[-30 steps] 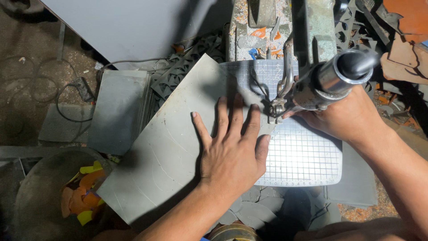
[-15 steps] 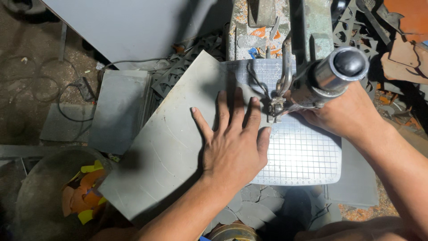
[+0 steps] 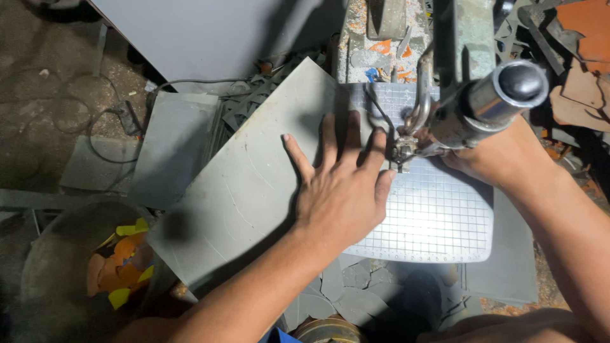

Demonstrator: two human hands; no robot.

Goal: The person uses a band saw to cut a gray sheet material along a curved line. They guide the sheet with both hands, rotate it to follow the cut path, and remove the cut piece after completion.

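A large grey sheet lies slanted over a white gridded machine table. My left hand lies flat on the sheet with its fingers spread, fingertips close to the thin blade and its foot. My right hand rests on the table just right of the blade. Its fingers are hidden behind a shiny metal cylinder that juts toward the camera from the machine arm.
A round tub at lower left holds yellow and orange scraps. A grey slab and a black cable lie to the left, a big grey board at the top. Grey offcuts lie below the table, orange pieces at upper right.
The view has shifted a little. My left hand stays flat on the sheet and sits slightly closer to the blade; my right hand keeps its place.
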